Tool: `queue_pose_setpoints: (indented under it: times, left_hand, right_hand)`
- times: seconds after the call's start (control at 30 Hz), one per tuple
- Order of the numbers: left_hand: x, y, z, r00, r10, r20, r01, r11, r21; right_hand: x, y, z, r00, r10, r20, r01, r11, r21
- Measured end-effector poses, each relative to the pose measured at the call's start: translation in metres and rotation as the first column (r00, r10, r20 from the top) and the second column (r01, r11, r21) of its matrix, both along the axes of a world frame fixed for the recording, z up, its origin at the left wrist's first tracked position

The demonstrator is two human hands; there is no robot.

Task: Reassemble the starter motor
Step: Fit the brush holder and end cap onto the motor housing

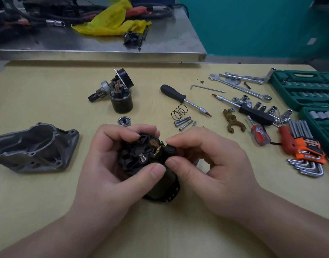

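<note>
**Head view: motor body held in both hands at the brush end**

My left hand (111,164) is wrapped around the motor body (156,183), thumb across its front and fingers curled over the far rim of the brush holder (141,153). The silver shaft tip (142,157) stands up in the middle of the holder, between my two thumbs. My right hand (212,164) pinches the black terminal block (170,150) on the holder's right edge, forefinger above it and thumb below. The body rests tilted on the table (48,202), directly under my palms.

Left of my left hand lies the grey aluminium housing (35,149), well apart. Beyond my left fingertips sit a small metal cap (124,121) and, farther off, the solenoid (121,103). Beyond my right forefinger lie a spring (179,111) and four bolts (185,122). Right of my right hand are the hex keys (305,155).
</note>
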State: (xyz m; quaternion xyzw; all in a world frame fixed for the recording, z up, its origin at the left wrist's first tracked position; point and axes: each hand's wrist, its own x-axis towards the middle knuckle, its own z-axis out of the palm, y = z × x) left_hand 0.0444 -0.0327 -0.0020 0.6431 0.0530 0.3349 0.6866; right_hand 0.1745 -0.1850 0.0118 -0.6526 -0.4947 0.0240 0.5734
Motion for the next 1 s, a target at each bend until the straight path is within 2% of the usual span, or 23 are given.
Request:
queue_pose_setpoints:
  times: [0.13,0.37,0.7,0.87,1.0]
  left_hand:
    - [0.000,0.002,0.004,0.999,0.027,-0.021,-0.026,0.998,0.066]
    - [0.002,0.002,0.007,0.999,0.008,-0.044,-0.005,0.998,0.055]
    - [0.003,-0.002,0.009,0.999,-0.011,-0.046,0.013,0.999,0.032]
    - [0.002,-0.003,0.008,0.999,-0.012,-0.047,0.013,1.000,0.002]
    - [0.005,-0.005,0.005,0.998,-0.005,-0.058,0.001,0.997,-0.078]
  right_hand:
    - [0.002,-0.001,-0.001,1.000,0.001,-0.007,-0.001,1.000,-0.012]
    - [0.000,0.001,0.003,0.998,-0.017,-0.058,0.016,1.000,-0.025]
    - [0.002,-0.001,0.012,0.998,-0.043,0.037,0.044,0.998,-0.049]
    - [0.000,-0.003,0.012,0.987,0.011,-0.159,-0.022,0.997,-0.068]
    - [0.004,-0.004,0.018,0.978,0.048,-0.203,-0.070,0.992,-0.105]
